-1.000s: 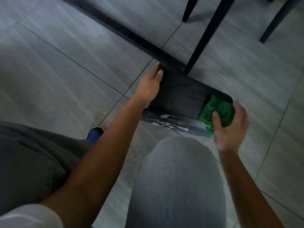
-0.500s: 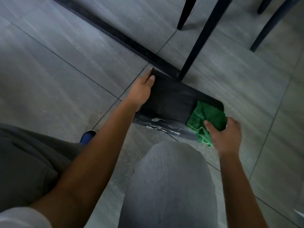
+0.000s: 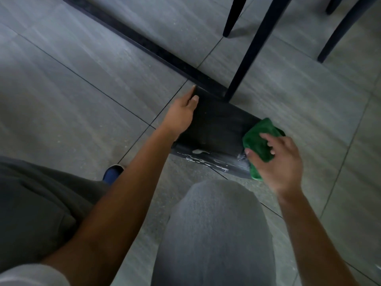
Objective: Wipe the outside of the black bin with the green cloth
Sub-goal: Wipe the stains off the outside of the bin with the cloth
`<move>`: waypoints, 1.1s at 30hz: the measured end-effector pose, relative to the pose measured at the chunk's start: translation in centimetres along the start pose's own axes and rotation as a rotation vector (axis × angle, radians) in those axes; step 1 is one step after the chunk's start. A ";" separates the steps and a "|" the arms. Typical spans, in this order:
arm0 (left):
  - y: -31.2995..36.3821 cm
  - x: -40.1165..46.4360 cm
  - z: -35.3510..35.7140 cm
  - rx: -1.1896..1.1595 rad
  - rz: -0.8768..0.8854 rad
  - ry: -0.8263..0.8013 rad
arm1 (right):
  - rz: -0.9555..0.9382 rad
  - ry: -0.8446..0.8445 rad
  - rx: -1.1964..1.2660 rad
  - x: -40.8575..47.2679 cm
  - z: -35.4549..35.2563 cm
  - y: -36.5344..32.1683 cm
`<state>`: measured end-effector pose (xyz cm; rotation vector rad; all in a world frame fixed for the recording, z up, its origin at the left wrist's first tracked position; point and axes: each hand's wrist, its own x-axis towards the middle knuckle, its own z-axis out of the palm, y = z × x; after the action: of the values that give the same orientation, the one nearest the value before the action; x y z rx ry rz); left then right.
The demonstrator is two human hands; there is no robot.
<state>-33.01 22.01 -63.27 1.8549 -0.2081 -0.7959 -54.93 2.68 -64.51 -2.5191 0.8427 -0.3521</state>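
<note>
The black bin [image 3: 216, 129] is lying on its side on the tiled floor, its long axis running from the left hand [image 3: 181, 116] to the right hand [image 3: 276, 159]. Left fingers, pressed together, are bracing the far-left edge. Right fingers are pinching the green cloth [image 3: 257, 141] against the right end; white smears [image 3: 204, 159] are lying leftward along the near face.

both hands [image 3: 181, 116] [image 3: 278, 162] outstretched, fingers [image 3: 266, 138] spread
</note>
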 end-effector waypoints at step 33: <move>1.6 1.0 2.7 -0.049 0.038 0.018 | -0.171 0.056 -0.021 3.7 8.3 -10.3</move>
<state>-33.53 18.83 -62.92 1.8062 -0.2102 -0.7515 -43.73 10.51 -66.15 -2.6189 0.6564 -0.4730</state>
